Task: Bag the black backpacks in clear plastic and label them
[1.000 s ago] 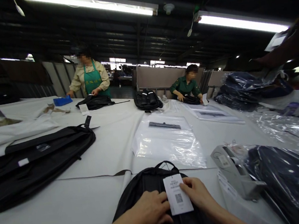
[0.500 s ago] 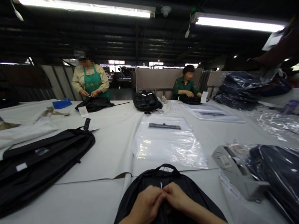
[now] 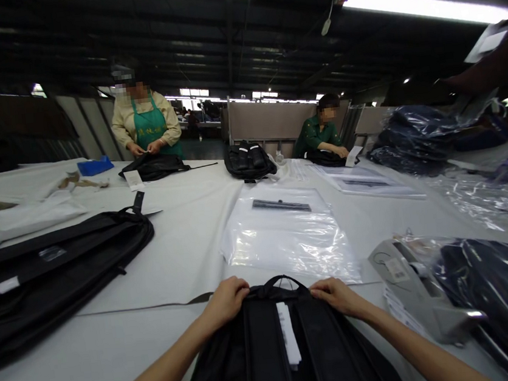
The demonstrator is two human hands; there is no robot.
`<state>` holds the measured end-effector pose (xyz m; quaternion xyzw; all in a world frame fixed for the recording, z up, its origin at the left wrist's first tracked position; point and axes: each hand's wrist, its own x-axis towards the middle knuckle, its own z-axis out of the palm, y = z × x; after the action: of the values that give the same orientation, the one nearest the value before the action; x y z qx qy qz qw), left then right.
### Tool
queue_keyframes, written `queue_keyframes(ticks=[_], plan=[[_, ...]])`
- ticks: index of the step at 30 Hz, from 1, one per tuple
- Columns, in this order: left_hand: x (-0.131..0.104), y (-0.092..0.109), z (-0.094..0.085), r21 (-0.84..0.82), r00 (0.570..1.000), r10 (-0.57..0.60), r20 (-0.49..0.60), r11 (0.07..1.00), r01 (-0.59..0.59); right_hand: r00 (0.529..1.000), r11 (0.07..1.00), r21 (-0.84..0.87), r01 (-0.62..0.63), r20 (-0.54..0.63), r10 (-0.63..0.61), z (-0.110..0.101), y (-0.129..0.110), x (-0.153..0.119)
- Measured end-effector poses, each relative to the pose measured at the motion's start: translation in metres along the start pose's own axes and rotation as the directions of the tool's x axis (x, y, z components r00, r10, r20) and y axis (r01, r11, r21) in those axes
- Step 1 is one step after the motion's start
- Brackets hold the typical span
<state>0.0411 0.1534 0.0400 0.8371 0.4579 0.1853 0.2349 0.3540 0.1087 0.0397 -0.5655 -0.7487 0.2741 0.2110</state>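
A black backpack [image 3: 267,348] lies in front of me with its two straps facing up and its top loop pointing away. Between the straps a long white label [image 3: 288,333] shows. My left hand [image 3: 229,297] pinches the bag's upper left edge beside the loop. At the upper right edge, my right hand [image 3: 334,294] grips the fabric between thumb and fingers. Just past the bag lies a stack of clear plastic bags [image 3: 282,242].
Another black bag [image 3: 69,260] lies at the left. To the right are a grey dispenser [image 3: 416,288] and a plastic-wrapped dark bag [image 3: 499,291]. Across the white table [image 3: 178,248] two people handle black bags; a black backpack [image 3: 248,160] sits between them.
My hands have moved apart from the middle of the bag to its two upper corners. The straps and white label now show. The view has tilted down slightly.
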Motion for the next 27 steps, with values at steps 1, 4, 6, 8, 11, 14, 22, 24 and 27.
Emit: queue_keyframes(ticks=[1, 4, 6, 8, 11, 14, 22, 24, 27], plan=[[0.005, -0.002, -0.005, -0.001, 0.999, 0.018, 0.046, 1.0, -0.018, 0.999, 1.0, 0.009, 0.028, 0.034, -0.029, -0.002, 0.0, 0.002], [0.014, -0.003, -0.014, 0.003, 0.985, 0.052, 0.165, 0.999, -0.054, 0.977, 0.991, 0.008, 0.133, 0.166, -0.133, -0.01, -0.007, 0.006], [0.017, 0.001, -0.016, -0.003, 0.972, 0.061, 0.227, 0.998, -0.062, 0.954, 0.988, 0.014, 0.156, 0.255, -0.154, -0.014, -0.015, 0.007], [0.017, 0.005, -0.018, -0.017, 0.963, 0.065, 0.261, 0.998, -0.062, 0.946, 0.992, 0.035, 0.118, 0.301, -0.123, -0.017, -0.026, 0.004], [0.009, 0.012, -0.023, -0.049, 0.958, 0.096, 0.271, 0.995, -0.086, 0.955, 0.995, 0.032, 0.092, 0.28, -0.097, -0.021, -0.046, -0.008], [-0.001, 0.016, -0.03, -0.088, 0.947, 0.162, 0.279, 0.986, -0.143, 0.947, 0.986, 0.033, 0.165, 0.274, -0.168, -0.03, -0.069, -0.027], [0.014, 0.02, -0.03, -0.207, 0.927, 0.199, 0.318, 0.969, -0.137, 0.972, 0.964, 0.261, 0.042, 0.212, -0.099, -0.04, -0.079, -0.046], [0.016, 0.026, -0.03, -0.244, 0.899, 0.208, 0.385, 0.963, -0.118, 0.989, 0.969, 0.242, 0.049, 0.122, -0.081, -0.035, -0.064, -0.047], [0.015, 0.04, -0.034, -0.271, 0.838, 0.201, 0.508, 0.96, -0.066, 0.999, 0.987, 0.154, 0.038, 0.023, -0.042, -0.03, -0.044, -0.043]])
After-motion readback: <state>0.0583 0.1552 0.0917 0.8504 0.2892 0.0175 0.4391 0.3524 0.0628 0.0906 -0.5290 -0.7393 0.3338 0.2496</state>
